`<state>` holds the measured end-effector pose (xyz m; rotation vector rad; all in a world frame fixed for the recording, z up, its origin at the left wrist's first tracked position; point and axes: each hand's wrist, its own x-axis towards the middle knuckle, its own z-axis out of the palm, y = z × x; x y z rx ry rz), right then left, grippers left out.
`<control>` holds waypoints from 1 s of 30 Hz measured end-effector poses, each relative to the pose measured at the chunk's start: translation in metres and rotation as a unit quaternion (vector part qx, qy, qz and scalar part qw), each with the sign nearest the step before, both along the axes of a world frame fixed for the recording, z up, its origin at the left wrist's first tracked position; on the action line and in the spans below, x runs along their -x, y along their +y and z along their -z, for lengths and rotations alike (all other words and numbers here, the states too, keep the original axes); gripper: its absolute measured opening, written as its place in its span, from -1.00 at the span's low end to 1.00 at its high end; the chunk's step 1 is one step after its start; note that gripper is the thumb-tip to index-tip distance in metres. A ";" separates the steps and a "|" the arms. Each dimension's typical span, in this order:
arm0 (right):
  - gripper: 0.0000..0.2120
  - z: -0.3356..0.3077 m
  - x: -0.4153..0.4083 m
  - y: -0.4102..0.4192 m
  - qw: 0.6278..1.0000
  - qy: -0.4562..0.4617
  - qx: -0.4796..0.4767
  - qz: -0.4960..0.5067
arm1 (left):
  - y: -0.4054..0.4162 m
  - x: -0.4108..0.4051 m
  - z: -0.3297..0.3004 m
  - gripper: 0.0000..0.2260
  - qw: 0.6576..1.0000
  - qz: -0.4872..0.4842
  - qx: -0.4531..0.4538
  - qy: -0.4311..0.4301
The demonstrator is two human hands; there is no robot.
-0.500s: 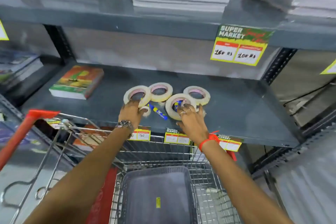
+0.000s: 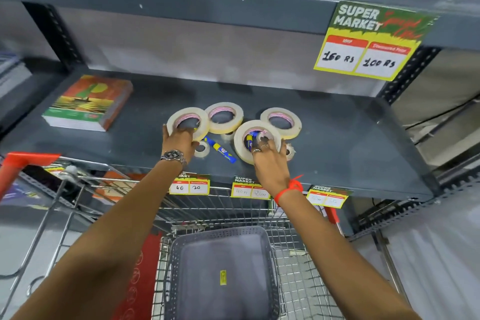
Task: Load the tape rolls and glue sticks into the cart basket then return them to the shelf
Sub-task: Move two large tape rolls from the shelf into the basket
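Several cream tape rolls lie on the grey shelf point(image 2: 337, 153). My left hand point(image 2: 179, 141) grips the left tape roll point(image 2: 181, 118), fingers through its hole, and the roll tilts up. My right hand point(image 2: 270, 163) holds the front tape roll point(image 2: 241, 143), also tilted, with a blue and yellow glue stick point(image 2: 250, 140) showing inside its hole. Two more big rolls point(image 2: 224, 117) point(image 2: 281, 122) lie flat behind. Small rolls point(image 2: 201, 148) point(image 2: 289, 150) sit beside my hands. Another glue stick point(image 2: 220, 149) lies between my hands. The grey basket point(image 2: 215, 232) sits in the cart below.
The wire cart point(image 2: 298, 280) with a red handle point(image 2: 23, 161) stands against the shelf edge. A stack of colourful books point(image 2: 88, 102) lies at the shelf's left. Price tags point(image 2: 189, 186) hang along the front edge, and a large one point(image 2: 368, 41) hangs from the upper shelf.
Both hands have curled further into their rolls, and the two rolls now tilt up off the shelf. My view has come closer to the shelf.
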<state>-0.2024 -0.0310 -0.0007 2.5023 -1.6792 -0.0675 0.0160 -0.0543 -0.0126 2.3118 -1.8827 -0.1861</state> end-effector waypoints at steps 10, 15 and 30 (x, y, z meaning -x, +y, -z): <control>-0.67 0.018 0.018 0.058 0.979 -0.165 0.118 -0.025 | 0.067 0.017 0.008 -0.70 0.981 0.034 0.170 0.091; -0.66 0.077 0.039 0.126 0.973 -0.173 0.100 -0.114 | 0.159 0.025 0.063 -0.74 0.948 0.119 0.248 0.163; -0.67 0.227 0.032 0.161 0.908 0.029 -0.413 -0.070 | 0.252 0.043 0.255 -0.61 0.947 0.037 -0.264 0.180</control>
